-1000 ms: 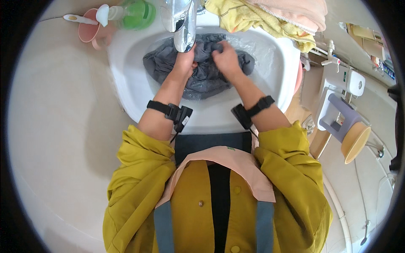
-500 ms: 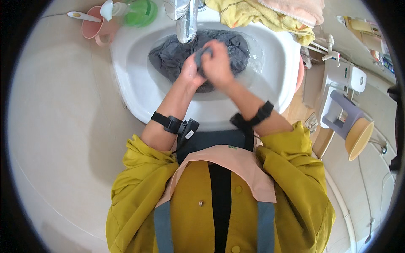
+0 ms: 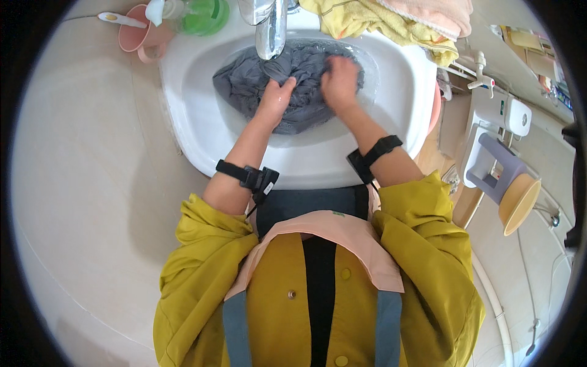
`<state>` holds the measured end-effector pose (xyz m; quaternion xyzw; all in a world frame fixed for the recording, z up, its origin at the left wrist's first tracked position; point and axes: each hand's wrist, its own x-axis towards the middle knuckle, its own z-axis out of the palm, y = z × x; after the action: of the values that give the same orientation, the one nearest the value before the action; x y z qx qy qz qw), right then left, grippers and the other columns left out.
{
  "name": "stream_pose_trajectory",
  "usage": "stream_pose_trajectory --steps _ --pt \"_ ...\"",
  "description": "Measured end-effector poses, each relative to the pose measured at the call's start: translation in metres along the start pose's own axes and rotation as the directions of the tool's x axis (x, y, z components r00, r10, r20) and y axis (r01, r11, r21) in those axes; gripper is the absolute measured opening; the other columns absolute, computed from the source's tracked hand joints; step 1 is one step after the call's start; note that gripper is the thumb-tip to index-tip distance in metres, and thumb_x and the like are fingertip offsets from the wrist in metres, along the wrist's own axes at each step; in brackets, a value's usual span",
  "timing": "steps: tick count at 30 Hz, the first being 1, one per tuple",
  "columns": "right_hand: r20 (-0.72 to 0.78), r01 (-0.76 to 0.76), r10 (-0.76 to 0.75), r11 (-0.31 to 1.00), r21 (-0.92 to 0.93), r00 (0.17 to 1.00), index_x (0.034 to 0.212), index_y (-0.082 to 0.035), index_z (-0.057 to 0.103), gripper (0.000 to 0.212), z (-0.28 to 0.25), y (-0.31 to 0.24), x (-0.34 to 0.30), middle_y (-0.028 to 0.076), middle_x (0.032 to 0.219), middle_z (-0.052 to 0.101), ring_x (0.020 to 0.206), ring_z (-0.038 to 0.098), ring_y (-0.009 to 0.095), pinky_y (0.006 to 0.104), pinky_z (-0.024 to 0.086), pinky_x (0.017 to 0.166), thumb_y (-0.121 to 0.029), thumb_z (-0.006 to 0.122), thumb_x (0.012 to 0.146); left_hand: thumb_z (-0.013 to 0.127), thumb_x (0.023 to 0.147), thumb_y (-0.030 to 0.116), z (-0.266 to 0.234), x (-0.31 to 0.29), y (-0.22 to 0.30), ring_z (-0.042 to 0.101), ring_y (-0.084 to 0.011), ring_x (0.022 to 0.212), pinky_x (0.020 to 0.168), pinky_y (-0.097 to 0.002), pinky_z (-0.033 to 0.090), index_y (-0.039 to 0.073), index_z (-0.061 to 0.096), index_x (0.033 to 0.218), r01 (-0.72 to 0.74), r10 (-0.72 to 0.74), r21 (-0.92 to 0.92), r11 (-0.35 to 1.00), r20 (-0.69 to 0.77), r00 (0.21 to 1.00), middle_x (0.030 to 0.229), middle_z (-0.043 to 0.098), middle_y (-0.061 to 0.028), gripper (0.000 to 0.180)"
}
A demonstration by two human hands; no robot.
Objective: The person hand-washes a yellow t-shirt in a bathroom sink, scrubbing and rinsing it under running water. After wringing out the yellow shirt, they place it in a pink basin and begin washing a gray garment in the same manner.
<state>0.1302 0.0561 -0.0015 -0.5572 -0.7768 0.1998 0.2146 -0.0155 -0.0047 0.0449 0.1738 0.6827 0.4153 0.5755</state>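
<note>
A wet, dark grey cloth (image 3: 299,113) lies bunched in the water of the white washbasin (image 3: 189,116), below the metal faucet (image 3: 270,40). My left hand (image 3: 277,99) is closed on a gathered fold of it, thumb on top, just under the spout. Further right, my right hand (image 3: 340,81) has its fingers curled into the cloth's right part; they are slightly blurred and their tips are hidden. What kind of garment or fabric piece it is does not show.
At the basin's back left stand a pink cup (image 3: 134,38) holding a white-handled brush (image 3: 122,20) and a green pump bottle (image 3: 205,17). Yellow and pink towels (image 3: 379,24) hang at the back right. A purple stool (image 3: 498,165) and yellow basin (image 3: 520,202) are further right.
My hands were together, rubbing a gathered bit of the cloth; now they are apart. The right hand has moved right and the cloth is spread wider between them.
</note>
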Motion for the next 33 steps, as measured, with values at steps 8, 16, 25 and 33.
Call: stream_pose_trajectory --steps 8,16,25,33 --pt "0.245 -0.496 0.442 0.834 0.242 0.863 0.106 -0.002 0.055 0.032 -0.013 -0.013 0.015 0.024 0.095 0.06 0.091 0.058 0.038 0.0397 0.047 0.08 -0.009 0.053 0.074 0.047 0.089 0.034 -0.004 0.006 -0.006 0.05 -0.0304 0.107 0.091 -0.0392 0.04 0.0 0.039 0.126 0.232 -0.235 -0.296 0.927 0.026 0.972 0.119 0.05 -0.0162 0.051" --pt "0.189 0.039 -0.225 0.736 0.676 0.956 0.089 -0.001 0.058 0.026 -0.059 -0.126 -0.032 0.02 0.097 0.053 0.098 0.05 0.037 0.0433 0.038 0.089 -0.013 0.058 0.065 0.041 0.091 0.041 -0.005 -0.014 0.034 0.057 -0.0286 0.093 0.087 -0.0431 0.047 -0.005 0.048 0.109 0.544 -0.316 -0.631 0.553 0.445 0.838 0.104 0.055 -0.0181 0.05" --pt "-0.026 -0.071 0.08 0.967 0.243 0.996 0.09 0.0 0.054 0.024 -0.023 -0.113 -0.022 0.024 0.09 0.051 0.09 0.048 0.038 0.042 0.039 0.082 -0.009 0.056 0.068 0.047 0.086 0.043 -0.004 -0.031 0.036 0.053 -0.0293 0.105 0.094 -0.0414 0.041 -0.001 0.048 0.113 0.464 -0.098 -0.726 0.507 0.487 0.868 0.115 0.053 -0.0164 0.051" --pt "-0.082 -0.125 0.149 0.961 0.246 0.985 0.095 0.001 0.051 0.025 -0.036 -0.041 0.018 0.021 0.094 0.051 0.093 0.045 0.038 0.0438 0.036 0.085 0.0 0.053 0.07 0.04 0.092 0.025 -0.016 -0.038 0.037 0.043 -0.0265 0.116 0.099 -0.0454 0.033 -0.001 0.044 0.119 0.166 -0.105 -0.626 0.762 0.132 0.986 0.119 0.05 -0.0139 0.037"
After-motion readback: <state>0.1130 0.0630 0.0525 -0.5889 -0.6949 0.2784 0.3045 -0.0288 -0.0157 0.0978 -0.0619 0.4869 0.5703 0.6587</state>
